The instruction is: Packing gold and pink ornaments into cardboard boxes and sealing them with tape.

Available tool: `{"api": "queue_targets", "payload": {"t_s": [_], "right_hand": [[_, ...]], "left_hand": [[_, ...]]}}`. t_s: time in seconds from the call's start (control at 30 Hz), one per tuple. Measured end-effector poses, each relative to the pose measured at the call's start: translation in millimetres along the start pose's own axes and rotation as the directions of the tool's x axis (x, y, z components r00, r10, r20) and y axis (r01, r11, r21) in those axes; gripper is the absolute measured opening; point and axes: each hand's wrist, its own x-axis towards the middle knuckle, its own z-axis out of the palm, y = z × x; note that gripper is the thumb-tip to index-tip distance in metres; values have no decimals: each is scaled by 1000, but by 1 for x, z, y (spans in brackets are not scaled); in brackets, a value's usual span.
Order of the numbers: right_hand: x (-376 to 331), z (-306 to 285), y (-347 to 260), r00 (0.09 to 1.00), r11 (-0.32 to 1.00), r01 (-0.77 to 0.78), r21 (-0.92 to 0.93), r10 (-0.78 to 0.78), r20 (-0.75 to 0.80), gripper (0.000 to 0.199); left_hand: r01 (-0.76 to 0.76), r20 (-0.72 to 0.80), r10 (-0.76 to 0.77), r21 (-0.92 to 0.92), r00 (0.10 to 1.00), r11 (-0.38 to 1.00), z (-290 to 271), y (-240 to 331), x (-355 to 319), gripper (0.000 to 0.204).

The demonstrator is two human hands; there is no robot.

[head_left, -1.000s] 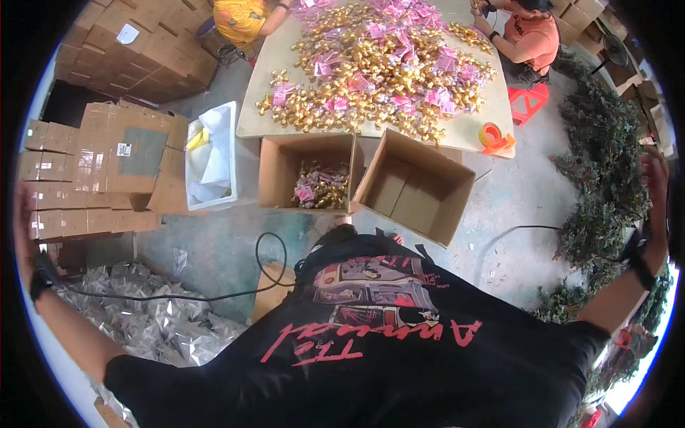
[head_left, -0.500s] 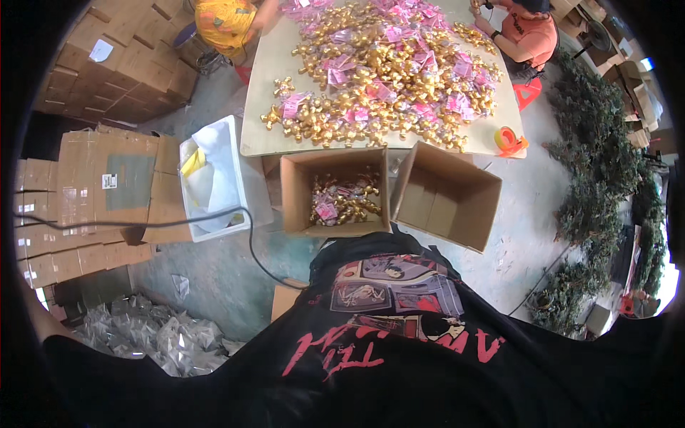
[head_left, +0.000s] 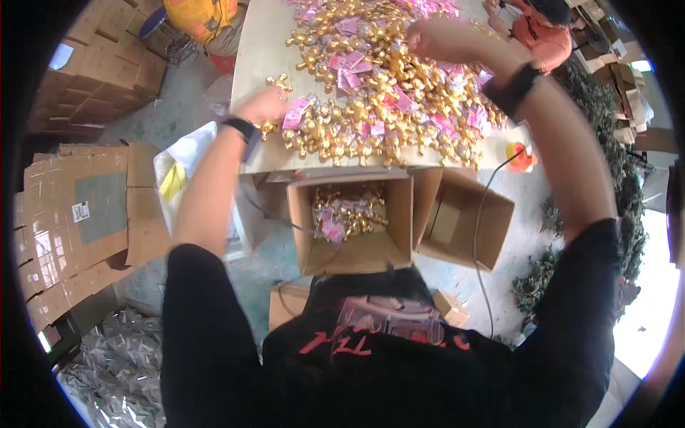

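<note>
A large heap of shiny gold knobbed figures (head_left: 399, 71), mixed with pink cards in clear wrapping (head_left: 349, 68), spreads over the table (head_left: 253, 53). At the heap's left edge, my left hand (head_left: 264, 105) is low beside a few loose gold figures; its fingers are blurred and partly hidden. My right hand (head_left: 437, 39) is over the far right part of the heap, smeared by motion, so what it holds, if anything, does not show. Dark bands circle both wrists. Against the table's near edge, an open cardboard box (head_left: 303, 228) contains several gold figures and pink cards.
Beside that box stands a second open carton (head_left: 457, 221). A white bin (head_left: 239, 235) is under my left forearm, and a cable (head_left: 479, 250) hangs across the carton. An orange tape dispenser (head_left: 522, 158) lies at the table's right corner. Two people sit at the far sides.
Both my arms have come into view and stretched out over the table, the left hand to the heap's left edge, the right over its far right. The view has shifted, and the cable now crosses the cartons.
</note>
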Motion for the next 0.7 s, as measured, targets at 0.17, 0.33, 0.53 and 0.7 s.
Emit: {"api": "queue_targets", "payload": {"t_s": [0.17, 0.33, 0.53, 0.7], "right_hand": [[119, 163, 11, 969, 984, -180, 7, 179, -171, 75], [180, 239, -5, 937, 935, -316, -163, 281, -206, 72], [180, 220, 12, 897, 916, -335, 219, 381, -222, 46], [151, 130, 21, 895, 918, -295, 265, 362, -259, 50]], "left_hand": [[-41, -567, 161, 219, 808, 975, 149, -19, 32, 58], [38, -496, -61, -56, 866, 998, 115, -45, 21, 35], [-48, -511, -158, -367, 845, 929, 65, -37, -18, 27], [-276, -697, -113, -421, 708, 864, 23, -5, -99, 22]]}}
